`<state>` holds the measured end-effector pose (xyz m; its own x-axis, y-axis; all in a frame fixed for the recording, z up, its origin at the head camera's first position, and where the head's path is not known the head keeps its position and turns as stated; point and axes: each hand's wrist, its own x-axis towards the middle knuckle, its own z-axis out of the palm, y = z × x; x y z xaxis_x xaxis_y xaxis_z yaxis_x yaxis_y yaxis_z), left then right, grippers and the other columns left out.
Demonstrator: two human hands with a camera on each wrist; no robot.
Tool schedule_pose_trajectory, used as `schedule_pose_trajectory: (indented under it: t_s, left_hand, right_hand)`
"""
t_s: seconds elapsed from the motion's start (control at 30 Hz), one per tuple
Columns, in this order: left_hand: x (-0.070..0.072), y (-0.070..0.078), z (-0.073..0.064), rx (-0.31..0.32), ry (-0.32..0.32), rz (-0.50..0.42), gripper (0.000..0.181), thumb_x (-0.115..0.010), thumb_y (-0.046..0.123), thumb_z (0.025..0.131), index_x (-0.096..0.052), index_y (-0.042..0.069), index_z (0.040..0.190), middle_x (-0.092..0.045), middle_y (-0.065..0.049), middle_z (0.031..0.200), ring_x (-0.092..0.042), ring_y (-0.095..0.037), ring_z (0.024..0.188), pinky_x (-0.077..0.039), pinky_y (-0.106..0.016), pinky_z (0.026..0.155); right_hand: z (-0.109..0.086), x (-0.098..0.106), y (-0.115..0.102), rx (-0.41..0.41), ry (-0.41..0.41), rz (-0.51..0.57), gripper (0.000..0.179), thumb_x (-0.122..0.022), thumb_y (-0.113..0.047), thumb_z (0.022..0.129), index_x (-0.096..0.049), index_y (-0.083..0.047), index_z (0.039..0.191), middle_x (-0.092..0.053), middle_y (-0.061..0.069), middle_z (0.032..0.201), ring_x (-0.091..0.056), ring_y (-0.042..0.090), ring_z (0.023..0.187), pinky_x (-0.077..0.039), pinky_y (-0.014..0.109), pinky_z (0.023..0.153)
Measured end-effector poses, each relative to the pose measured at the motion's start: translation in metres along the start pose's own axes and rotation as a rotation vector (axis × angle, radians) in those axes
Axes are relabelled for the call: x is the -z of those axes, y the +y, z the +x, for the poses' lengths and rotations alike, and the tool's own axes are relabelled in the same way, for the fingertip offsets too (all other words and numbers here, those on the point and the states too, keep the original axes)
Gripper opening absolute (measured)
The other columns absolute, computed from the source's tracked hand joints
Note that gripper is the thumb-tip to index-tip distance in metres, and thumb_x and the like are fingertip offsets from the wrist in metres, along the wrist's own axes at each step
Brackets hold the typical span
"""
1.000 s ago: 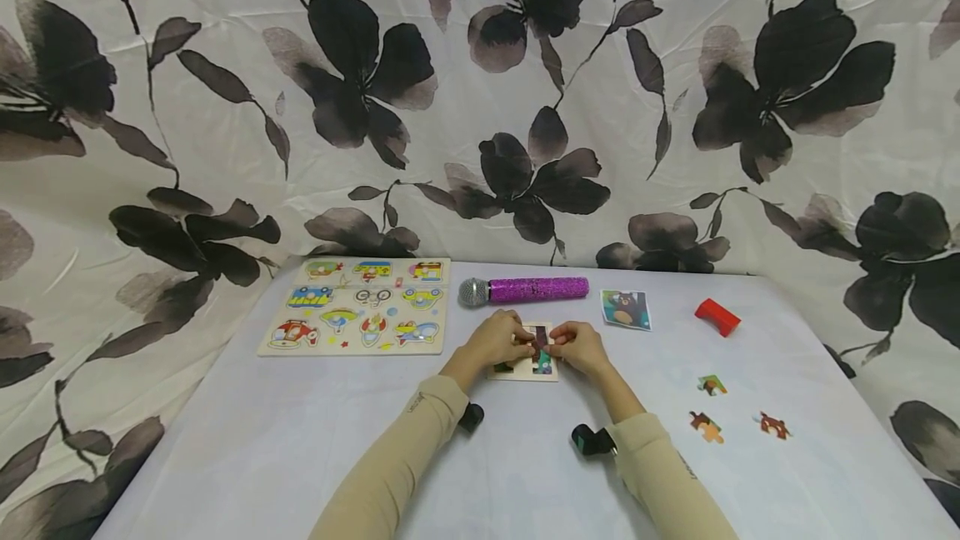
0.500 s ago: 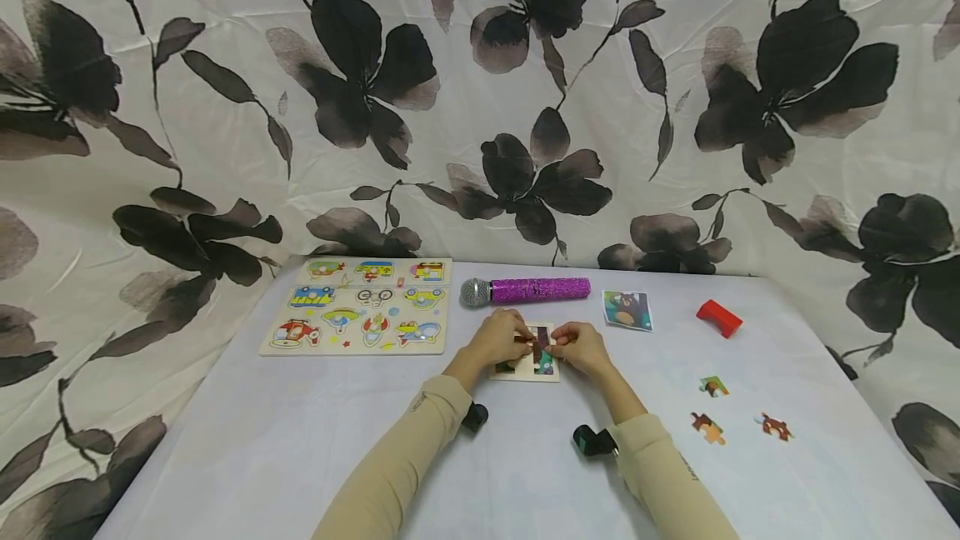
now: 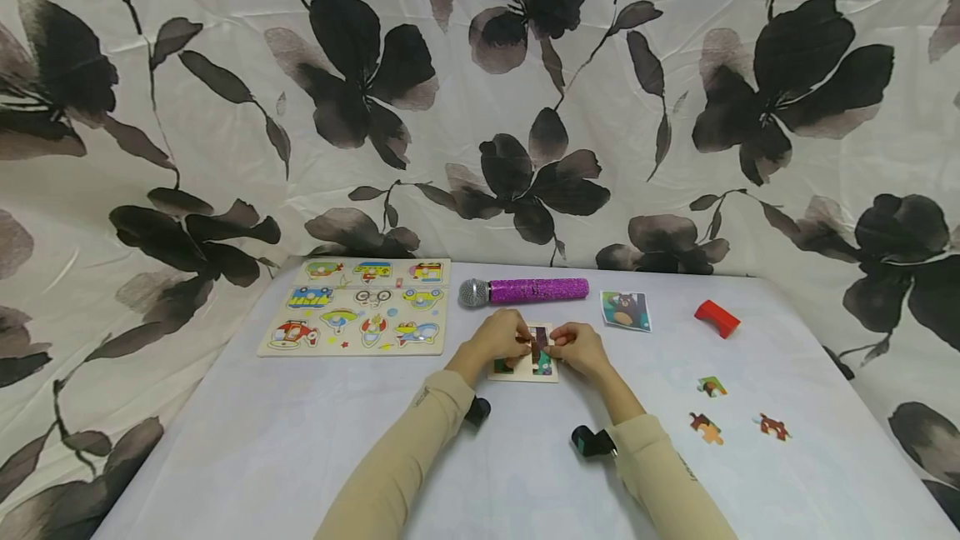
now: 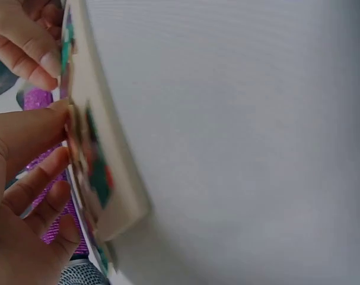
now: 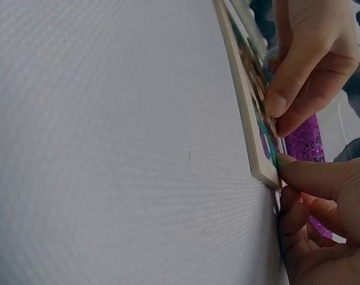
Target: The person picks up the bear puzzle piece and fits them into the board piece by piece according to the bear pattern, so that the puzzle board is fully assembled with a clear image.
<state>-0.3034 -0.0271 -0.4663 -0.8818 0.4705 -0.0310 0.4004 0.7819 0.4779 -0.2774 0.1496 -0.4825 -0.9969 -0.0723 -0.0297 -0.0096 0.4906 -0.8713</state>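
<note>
A small wooden puzzle board (image 3: pixel 523 377) lies mid-table, partly filled with brown and green picture pieces. My left hand (image 3: pixel 497 338) is over its left part, thumb and forefinger pinching a brown puzzle piece (image 4: pixel 76 142) at the board's face; the other fingers are spread in the left wrist view. My right hand (image 3: pixel 581 346) holds the board's right edge, its thumb on the green piece (image 5: pixel 267 141) near the corner and its other fingers curled beside the edge. The hands partly hide the board in the head view.
Several objects surround the board: a vehicle puzzle board (image 3: pixel 356 348) at left, a purple microphone (image 3: pixel 538 290) behind, a bear picture card (image 3: pixel 626 310) and a red block (image 3: pixel 717 318) at right. Loose puzzle pieces (image 3: pixel 707 428) lie at front right. Each wrist carries a black device (image 3: pixel 592 442).
My left wrist has shifted slightly to the right, and its fingers have moved a little over the board. The right hand and the other objects look unchanged.
</note>
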Motion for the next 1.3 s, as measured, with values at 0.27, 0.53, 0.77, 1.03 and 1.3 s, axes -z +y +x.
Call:
schedule_pose_trajectory:
  t_s: [0.27,0.53,0.77,1.03,1.3]
  left_hand:
    - [0.003,0.002,0.006,0.011,-0.057,-0.043,0.017,-0.075,0.009,0.077,-0.072,0.004,0.093,-0.067,-0.003,0.086,-0.054,-0.011,0.076,-0.047,-0.024,0.074]
    - [0.004,0.0,0.006,0.008,-0.055,-0.091,0.018,-0.075,0.008,0.077,-0.072,0.002,0.094,-0.068,-0.006,0.087,-0.054,-0.012,0.076,-0.049,-0.025,0.074]
    - [0.003,-0.006,0.002,-0.047,-0.05,-0.15,0.025,-0.073,0.007,0.076,-0.072,0.0,0.1,-0.07,-0.01,0.096,-0.058,-0.014,0.083,-0.049,-0.024,0.078]
    - [0.005,-0.01,0.001,-0.118,-0.038,-0.073,0.032,-0.077,0.013,0.074,-0.072,0.001,0.103,-0.061,-0.008,0.097,-0.054,-0.019,0.091,-0.046,-0.028,0.083]
    - [0.0,-0.013,-0.004,-0.132,0.001,-0.081,0.022,-0.077,0.018,0.077,-0.075,0.002,0.092,-0.064,-0.008,0.096,-0.057,-0.021,0.094,-0.047,-0.031,0.085]
  right_hand:
    - [0.0,0.0,0.001,-0.014,0.002,-0.01,0.022,-0.075,-0.004,0.075,-0.064,0.007,0.091,-0.057,0.004,0.071,-0.047,0.009,0.061,-0.04,0.018,0.052]
    - [0.001,0.001,0.0,-0.003,-0.003,0.007,0.022,-0.074,-0.003,0.075,-0.064,0.008,0.091,-0.058,0.006,0.072,-0.047,0.009,0.062,-0.04,0.018,0.053]
    - [0.0,0.002,-0.001,0.003,-0.003,-0.003,0.022,-0.074,-0.004,0.075,-0.064,0.008,0.091,-0.058,0.006,0.073,-0.048,0.009,0.062,-0.042,0.019,0.054]
    - [0.004,0.003,0.0,-0.005,0.001,-0.017,0.022,-0.075,-0.006,0.076,-0.064,0.007,0.091,-0.059,0.006,0.074,-0.048,0.009,0.062,-0.041,0.019,0.054]
    - [0.001,0.0,0.0,-0.02,-0.012,0.003,0.022,-0.074,-0.003,0.076,-0.064,0.008,0.092,-0.058,0.006,0.073,-0.047,0.01,0.062,-0.041,0.019,0.052]
